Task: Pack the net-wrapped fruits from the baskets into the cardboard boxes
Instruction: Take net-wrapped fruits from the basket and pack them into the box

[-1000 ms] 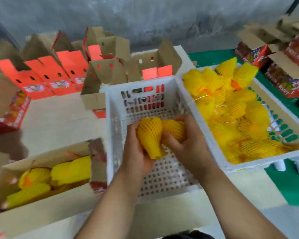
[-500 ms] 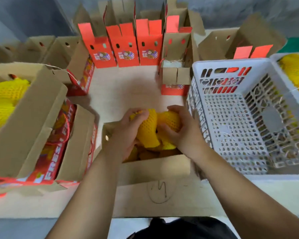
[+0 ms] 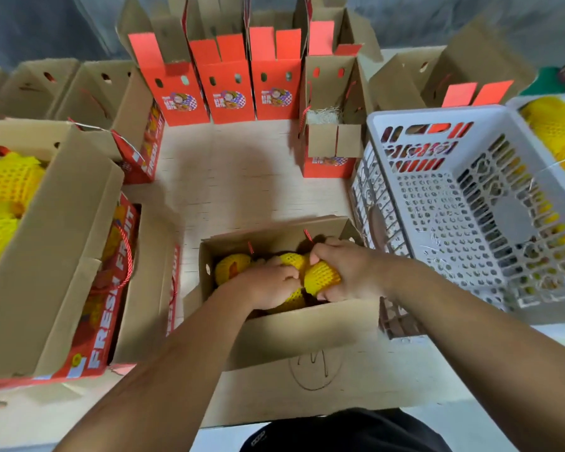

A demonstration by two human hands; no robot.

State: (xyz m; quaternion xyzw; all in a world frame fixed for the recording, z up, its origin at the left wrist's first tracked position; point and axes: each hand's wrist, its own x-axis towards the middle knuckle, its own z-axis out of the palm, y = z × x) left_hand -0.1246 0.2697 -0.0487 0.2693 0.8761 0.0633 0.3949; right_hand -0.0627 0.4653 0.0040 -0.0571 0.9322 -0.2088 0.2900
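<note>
Net-wrapped yellow fruits (image 3: 320, 275) sit in my two hands inside the open brown cardboard box (image 3: 307, 327) near me. My right hand (image 3: 349, 272) curls round one whose long axis runs left-right; my left hand (image 3: 268, 285) grips another beside it. I see an empty white plastic basket (image 3: 470, 203) just right of the box. Left, a red box side (image 3: 108, 288) reads "FRESH FRUIT". Far off, red upright cartons (image 3: 225, 89) stand in a row.

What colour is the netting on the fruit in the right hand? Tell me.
Yellow foam netting, clearest in the head view.
</note>
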